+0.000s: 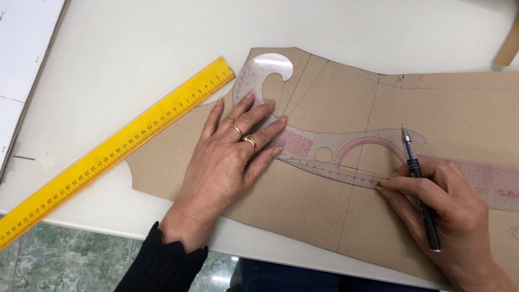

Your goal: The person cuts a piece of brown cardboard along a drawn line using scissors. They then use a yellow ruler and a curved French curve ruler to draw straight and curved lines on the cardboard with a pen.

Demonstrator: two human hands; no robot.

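My left hand (230, 157) lies flat with fingers spread, pressing a clear pink-marked curve ruler (324, 154) onto a brown cardboard pattern piece (335, 108). Two rings sit on its fingers. My right hand (448, 211) grips a dark pen (419, 178), tip pointing away from me, and its forefinger touches the near edge of the curve ruler. Thin pencil lines run across the cardboard.
A long yellow ruler (113, 151) lies diagonally on the white table (130, 48), left of the cardboard, its near end past the table edge. A white sheet (21, 48) lies at far left. A wooden piece (509, 48) shows at top right. Green floor tiles (59, 254) are below.
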